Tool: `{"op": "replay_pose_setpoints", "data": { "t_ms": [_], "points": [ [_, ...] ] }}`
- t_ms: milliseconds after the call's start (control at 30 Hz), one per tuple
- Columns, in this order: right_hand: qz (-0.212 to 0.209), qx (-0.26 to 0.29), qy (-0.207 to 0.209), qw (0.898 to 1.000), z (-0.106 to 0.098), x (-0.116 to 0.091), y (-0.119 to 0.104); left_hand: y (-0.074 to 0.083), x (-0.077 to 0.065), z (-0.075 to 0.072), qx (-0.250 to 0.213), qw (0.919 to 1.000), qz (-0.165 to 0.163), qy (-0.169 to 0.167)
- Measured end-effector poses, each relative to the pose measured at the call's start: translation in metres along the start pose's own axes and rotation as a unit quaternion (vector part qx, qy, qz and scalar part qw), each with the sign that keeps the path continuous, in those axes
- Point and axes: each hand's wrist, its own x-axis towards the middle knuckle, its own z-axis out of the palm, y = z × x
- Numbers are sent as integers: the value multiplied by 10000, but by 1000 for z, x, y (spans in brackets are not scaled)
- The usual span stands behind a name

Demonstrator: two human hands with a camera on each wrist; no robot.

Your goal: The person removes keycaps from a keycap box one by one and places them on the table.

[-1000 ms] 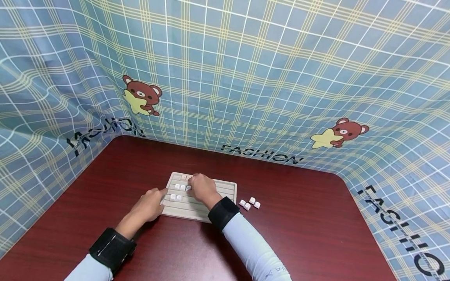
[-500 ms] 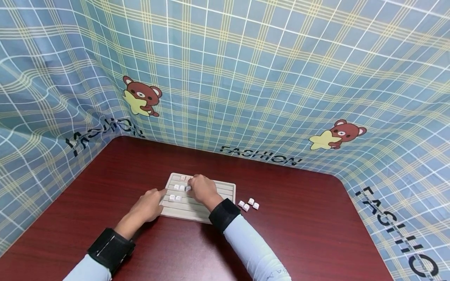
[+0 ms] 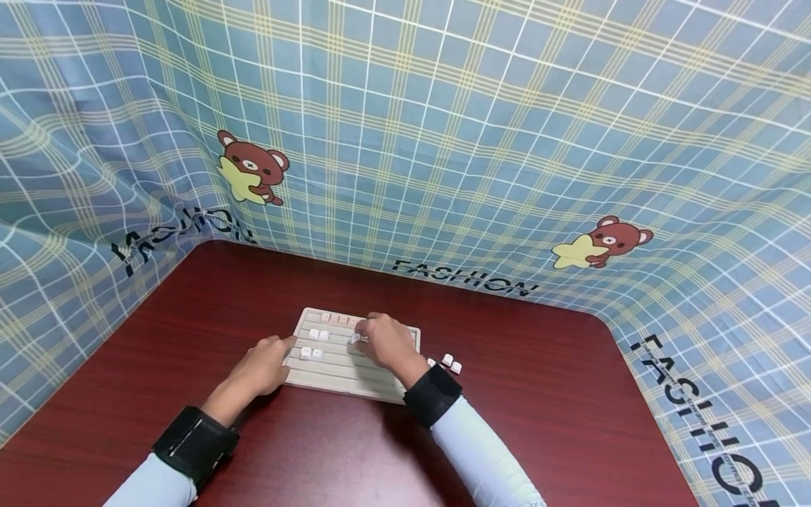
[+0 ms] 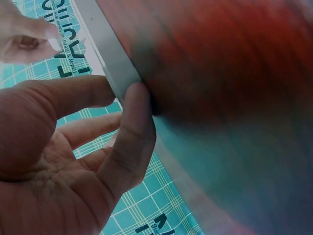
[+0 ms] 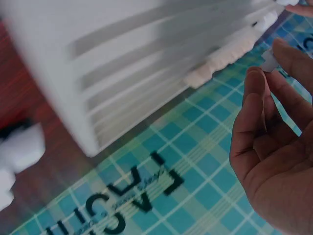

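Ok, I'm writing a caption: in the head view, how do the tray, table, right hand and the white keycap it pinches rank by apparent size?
Largest to smallest:
Table
Tray
Right hand
White keycap

Your board [image 3: 342,380] lies on the worktop [image 3: 317,451] below frame centre, your left hand [image 3: 258,367] at its left edge, your right hand [image 3: 389,343] over its right half with one held keycap [image 3: 355,339]. Left of that sit a front pair [image 3: 312,353] and, behind it, a middle pair [image 3: 319,335]; the back row [image 3: 343,320] runs farther behind. Loose keycaps [image 3: 448,359] lie right of the board.
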Motion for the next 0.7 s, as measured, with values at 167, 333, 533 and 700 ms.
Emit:
{"op": "replay_pose_setpoints", "data": {
  "t_ms": [167,333,533,700],
  "points": [
    [-58,109,183,9998,-8,-25,20,-4,-1,1,-17,10000,-28,-29],
    [47,248,375,9990,-11,-53,45,-7,-3,4,-22,10000,-54,-65],
    [359,298,536,9975,-11,-80,74,-6,-2,3,15,9999,-29,-95],
    [767,320,384,9958,-13,-97,87,-3,3,2,-11,10000,1,-95]
  ]
}}
